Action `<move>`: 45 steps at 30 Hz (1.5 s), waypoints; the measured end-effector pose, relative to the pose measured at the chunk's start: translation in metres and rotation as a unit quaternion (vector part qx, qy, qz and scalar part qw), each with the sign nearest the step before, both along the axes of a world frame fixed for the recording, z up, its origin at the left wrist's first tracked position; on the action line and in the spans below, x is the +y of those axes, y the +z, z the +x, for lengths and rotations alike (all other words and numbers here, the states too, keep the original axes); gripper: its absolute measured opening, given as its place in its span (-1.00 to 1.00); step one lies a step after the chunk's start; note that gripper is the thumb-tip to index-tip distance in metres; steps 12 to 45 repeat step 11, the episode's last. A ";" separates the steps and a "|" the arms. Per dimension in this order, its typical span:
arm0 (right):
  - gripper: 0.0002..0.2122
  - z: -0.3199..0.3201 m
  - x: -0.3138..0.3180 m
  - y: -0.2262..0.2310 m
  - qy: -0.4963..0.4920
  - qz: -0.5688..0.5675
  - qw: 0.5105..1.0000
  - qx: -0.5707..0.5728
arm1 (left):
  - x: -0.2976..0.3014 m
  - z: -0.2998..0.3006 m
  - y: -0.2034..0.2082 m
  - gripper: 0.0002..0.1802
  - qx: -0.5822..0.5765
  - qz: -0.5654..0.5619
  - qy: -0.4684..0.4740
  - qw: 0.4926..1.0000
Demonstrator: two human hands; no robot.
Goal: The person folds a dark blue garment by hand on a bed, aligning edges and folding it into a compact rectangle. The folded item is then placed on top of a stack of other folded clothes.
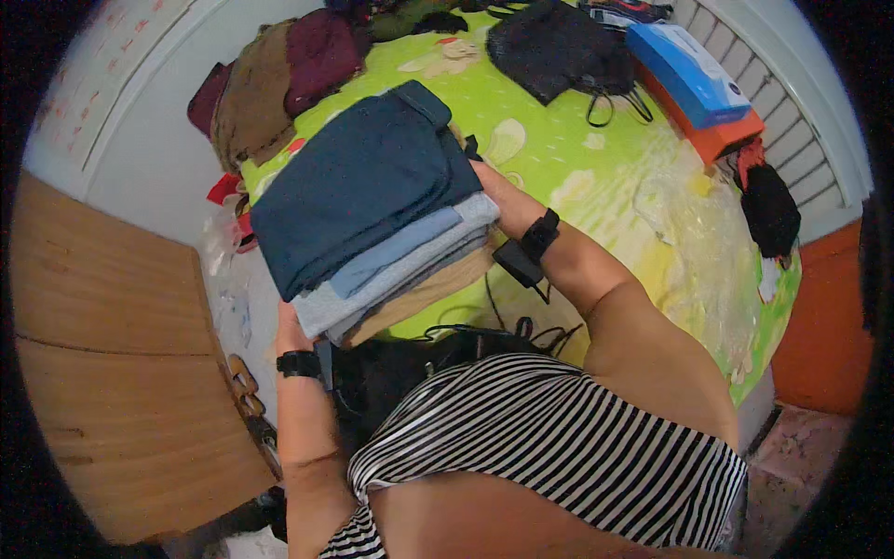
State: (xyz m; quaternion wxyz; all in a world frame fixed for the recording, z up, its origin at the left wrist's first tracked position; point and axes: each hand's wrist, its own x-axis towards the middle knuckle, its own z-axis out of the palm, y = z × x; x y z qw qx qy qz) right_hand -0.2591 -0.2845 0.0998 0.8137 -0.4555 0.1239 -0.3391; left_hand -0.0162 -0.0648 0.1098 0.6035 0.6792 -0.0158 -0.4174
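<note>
A stack of folded clothes (363, 177) is held between my two hands above the bed. On top lies a dark navy garment; below it come a light blue layer (396, 250), grey layers and a tan layer (428, 298). My left hand (290, 324) grips the stack's near left corner, its fingers hidden beneath. At the right side, my right hand (494, 194) holds the stack, with most fingers hidden behind it. Each wrist wears a black strap with a small dark box.
The bed has a lime green patterned sheet (559, 149). Brown and maroon clothes (251, 102) lie at its far left, a black garment (549, 51) at the back. Blue box (689, 74) and orange box stand by the railing. Clear plastic (708, 261) lies right; a wooden cabinet (112, 270) stands left.
</note>
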 end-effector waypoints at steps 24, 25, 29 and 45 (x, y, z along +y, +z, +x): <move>-0.58 -0.074 -0.046 -0.033 -0.077 0.106 0.990 0.050 | -0.059 -0.015 -0.061 -0.43 0.056 -0.126 -0.187 0.972; -0.58 -0.074 -0.046 -0.033 -0.077 0.106 0.990 0.050 | -0.059 -0.015 -0.061 -0.43 0.056 -0.126 -0.187 0.972; -0.58 -0.074 -0.046 -0.033 -0.077 0.106 0.990 0.050 | -0.059 -0.015 -0.061 -0.43 0.056 -0.126 -0.187 0.972; -0.58 -0.074 -0.046 -0.033 -0.077 0.106 0.990 0.050 | -0.059 -0.015 -0.061 -0.43 0.056 -0.126 -0.187 0.972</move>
